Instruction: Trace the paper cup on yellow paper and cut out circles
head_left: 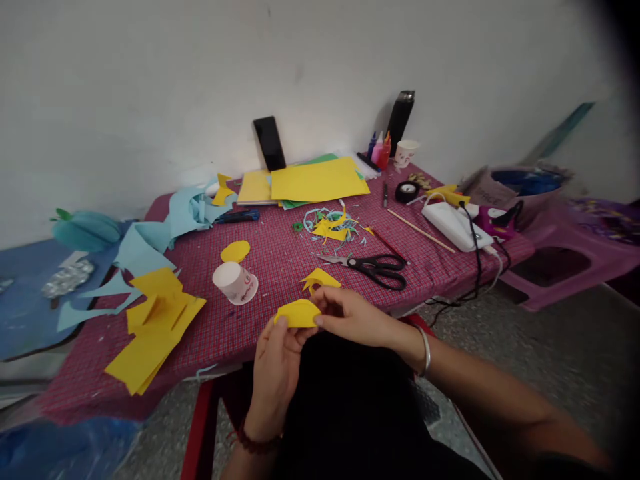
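Light's dim & soft from where I'm standing; tall black cylindrical bottle [401,117] throws faint shadow on flat off-white wall [150,100]. Edges smeared, top R corner v. dark.

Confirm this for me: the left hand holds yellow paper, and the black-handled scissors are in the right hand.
Not quite: the black-handled scissors are not in the right hand. The head view shows them lying on the checked tablecloth, while that hand touches the yellow paper. The left hand does hold that paper.
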`<state>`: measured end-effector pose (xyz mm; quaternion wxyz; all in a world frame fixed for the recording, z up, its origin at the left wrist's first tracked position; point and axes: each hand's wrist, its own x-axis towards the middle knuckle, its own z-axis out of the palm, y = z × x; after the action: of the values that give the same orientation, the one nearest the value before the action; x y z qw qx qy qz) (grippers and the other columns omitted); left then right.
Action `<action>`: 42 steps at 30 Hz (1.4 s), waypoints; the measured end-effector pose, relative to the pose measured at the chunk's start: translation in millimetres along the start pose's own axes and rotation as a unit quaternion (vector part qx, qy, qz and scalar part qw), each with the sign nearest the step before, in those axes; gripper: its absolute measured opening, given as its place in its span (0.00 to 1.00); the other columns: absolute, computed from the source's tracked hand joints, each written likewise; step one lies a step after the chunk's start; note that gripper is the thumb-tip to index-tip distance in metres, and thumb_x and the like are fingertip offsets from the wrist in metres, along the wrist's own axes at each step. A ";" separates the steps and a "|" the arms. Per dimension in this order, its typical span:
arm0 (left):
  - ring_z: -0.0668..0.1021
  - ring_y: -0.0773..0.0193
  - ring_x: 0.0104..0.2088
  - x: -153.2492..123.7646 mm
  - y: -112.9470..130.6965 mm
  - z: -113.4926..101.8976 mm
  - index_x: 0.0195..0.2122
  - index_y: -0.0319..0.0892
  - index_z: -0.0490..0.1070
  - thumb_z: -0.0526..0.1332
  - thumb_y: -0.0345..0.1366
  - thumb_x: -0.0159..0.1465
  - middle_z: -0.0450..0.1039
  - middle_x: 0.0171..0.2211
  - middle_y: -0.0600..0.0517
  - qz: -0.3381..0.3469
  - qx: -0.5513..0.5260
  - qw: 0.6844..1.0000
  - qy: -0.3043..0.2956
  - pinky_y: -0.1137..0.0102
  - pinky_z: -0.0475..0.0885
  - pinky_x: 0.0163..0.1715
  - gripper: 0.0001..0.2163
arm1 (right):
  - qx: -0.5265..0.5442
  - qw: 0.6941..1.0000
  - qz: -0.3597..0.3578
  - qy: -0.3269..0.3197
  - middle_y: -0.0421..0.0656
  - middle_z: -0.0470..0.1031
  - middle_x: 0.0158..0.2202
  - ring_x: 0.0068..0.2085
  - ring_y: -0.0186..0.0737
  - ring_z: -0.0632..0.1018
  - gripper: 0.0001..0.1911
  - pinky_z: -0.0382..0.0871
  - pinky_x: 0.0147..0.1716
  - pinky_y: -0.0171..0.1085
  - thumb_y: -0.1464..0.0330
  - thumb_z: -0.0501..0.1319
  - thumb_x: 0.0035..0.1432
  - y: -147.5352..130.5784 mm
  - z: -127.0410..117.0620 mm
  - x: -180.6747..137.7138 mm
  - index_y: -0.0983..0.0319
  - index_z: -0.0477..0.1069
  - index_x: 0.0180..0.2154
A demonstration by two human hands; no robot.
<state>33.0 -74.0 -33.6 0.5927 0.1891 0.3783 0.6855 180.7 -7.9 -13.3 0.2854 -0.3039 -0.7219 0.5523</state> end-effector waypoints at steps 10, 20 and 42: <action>0.79 0.67 0.31 -7.4 -10.8 2.5 0.36 0.43 0.78 0.68 0.36 0.57 0.79 0.32 0.52 0.043 0.054 0.998 0.010 0.72 0.76 0.34 0.06 | 0.002 0.996 -0.008 0.088 0.36 0.67 0.24 0.25 0.31 0.67 0.05 0.59 0.25 0.30 0.74 0.58 0.55 -4.3 11.9 -13.2 0.62 0.64 0.27; 0.77 0.69 0.26 -12.6 -11.7 4.1 0.32 0.44 0.79 0.71 0.32 0.51 0.79 0.29 0.54 0.094 0.115 0.989 0.019 0.75 0.73 0.29 0.07 | 0.139 0.987 -0.066 0.047 0.39 0.71 0.29 0.30 0.34 0.73 0.06 0.67 0.32 0.35 0.67 0.58 0.61 4.4 15.5 -18.2 0.61 0.66 0.31; 0.77 0.72 0.26 -13.8 -16.8 6.0 0.31 0.41 0.76 0.73 0.30 0.48 0.78 0.28 0.57 -0.147 -0.159 0.973 0.073 0.78 0.72 0.27 0.11 | 0.057 0.991 0.017 0.117 0.37 0.69 0.26 0.28 0.33 0.69 0.06 0.63 0.28 0.33 0.70 0.62 0.54 2.4 31.5 -15.5 0.61 0.66 0.27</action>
<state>51.6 -85.2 -39.6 0.6805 -0.0158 0.3300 0.6540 167.5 -38.8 -23.9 0.3753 -0.3615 -0.6458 0.5580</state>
